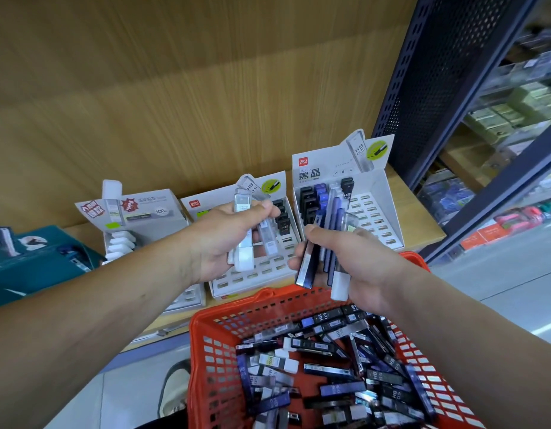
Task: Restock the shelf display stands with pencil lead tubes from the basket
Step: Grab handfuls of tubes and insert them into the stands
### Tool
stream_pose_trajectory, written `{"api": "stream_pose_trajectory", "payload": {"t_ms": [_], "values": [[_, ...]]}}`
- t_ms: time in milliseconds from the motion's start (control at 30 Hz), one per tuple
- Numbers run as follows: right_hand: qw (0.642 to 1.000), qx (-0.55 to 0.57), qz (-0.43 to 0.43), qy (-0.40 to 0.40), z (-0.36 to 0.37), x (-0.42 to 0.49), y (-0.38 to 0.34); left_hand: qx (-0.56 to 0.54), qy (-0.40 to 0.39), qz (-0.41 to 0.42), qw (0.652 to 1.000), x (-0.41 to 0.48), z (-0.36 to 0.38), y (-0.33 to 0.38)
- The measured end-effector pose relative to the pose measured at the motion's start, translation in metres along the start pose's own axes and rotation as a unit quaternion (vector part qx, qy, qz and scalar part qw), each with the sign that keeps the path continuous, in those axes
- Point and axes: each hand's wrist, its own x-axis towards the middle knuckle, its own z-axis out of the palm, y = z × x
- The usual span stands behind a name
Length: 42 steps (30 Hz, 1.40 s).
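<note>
Head view, looking down over both forearms at a wooden shelf (422, 226) with a red plastic basket (203, 345) in front of it

- Left hand (218, 243): fingers curled round a small bunch of clear pencil lead tubes with white caps (243, 212), thumb pressed on top. The bunch is held upright, caps downward, over the middle display stand (227, 286)
- Right hand (360, 264): fingers and thumb closed round a fan of dark blue and black lead tubes (311, 261), with one clear white-capped tube (340, 283) at the near edge. The fan is held above the basket's far rim, just in front of the right display stand (376, 218)
- Basket: holds a loose heap of lead tubes (329, 366), black, blue and clear, lying at all angles; several read "HB 0.5"
- Right stand: white card, slotted tray. Black-capped tubes (308, 199) and blue-capped tubes (322, 193) stand in the far left rows; many slots to the right are bare
- Middle stand: a few black-capped tubes (282, 218) at the far right; open slots toward the front
- Left display stand (144, 209): a row of white-capped tubes (119, 243), partly hidden by the left forearm
- Teal box (35, 261) on the shelf at far left. Dark perforated upright (438, 72) at right, with blurred stocked shelving beyond. Shoe (175, 388) on the floor beside the basket
</note>
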Motion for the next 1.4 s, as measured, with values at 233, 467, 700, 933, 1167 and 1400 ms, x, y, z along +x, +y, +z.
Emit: {"api": "stream_pose_trajectory", "payload": {"t_ms": [233, 467, 700, 933, 1167, 1400], "values": [[1.0, -0.002, 0.003, 0.009, 0.005, 0.002, 0.004, 0.019, 0.031, 0.013, 0.999, -0.002, 0.001, -0.004], [0.999, 0.032, 0.002, 0.0, 0.0, 0.007, 0.001, 0.053, 0.006, 0.054, 0.997, -0.004, 0.004, -0.006], [0.999, 0.003, 0.039, 0.012, -0.006, 0.008, 0.0, 0.301, -0.08, 0.128, 0.942, -0.021, 0.006, 0.003], [0.999, -0.032, 0.027, 0.015, -0.001, 0.007, 0.002, 0.405, -0.082, 0.139, 0.9, -0.012, -0.005, 0.0], [0.998, -0.021, 0.06, 0.022, 0.003, 0.013, 0.011, 0.287, 0.025, 0.169, 0.942, 0.018, -0.015, -0.013], [0.998, 0.012, 0.058, 0.022, 0.003, 0.018, 0.016, 0.283, 0.107, 0.202, 0.932, 0.044, -0.012, -0.02]]}}
